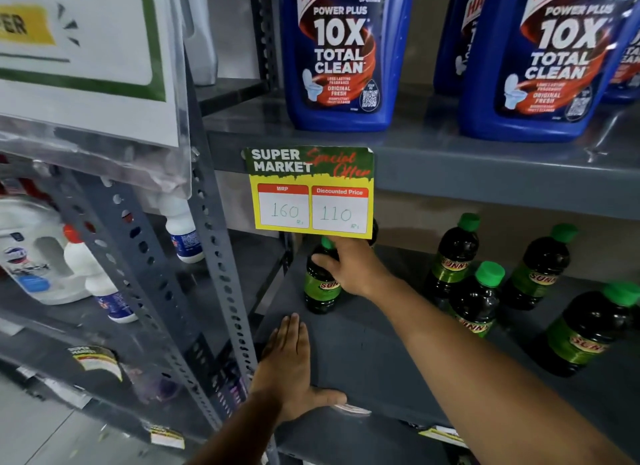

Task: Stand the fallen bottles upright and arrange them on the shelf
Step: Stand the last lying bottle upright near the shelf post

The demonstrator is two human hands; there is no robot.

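Several dark bottles with green caps and green labels stand on a grey metal shelf (363, 357). My right hand (349, 267) is closed around the upper part of the leftmost bottle (320, 288), which stands upright near the shelf's back left. My left hand (289, 364) lies flat, fingers together, on the shelf's front left corner and holds nothing. To the right, a group of the same bottles stands upright: one at the back (453, 257), one in front of it (479, 302), one further right (540, 270) and one nearest the front (585, 329).
A yellow price tag (311, 194) hangs from the upper shelf's edge just above my right hand. Blue toilet-cleaner bottles (341, 54) stand on that upper shelf. A perforated grey upright (221, 267) borders the shelf on the left; white bottles (97, 277) fill the neighbouring rack.
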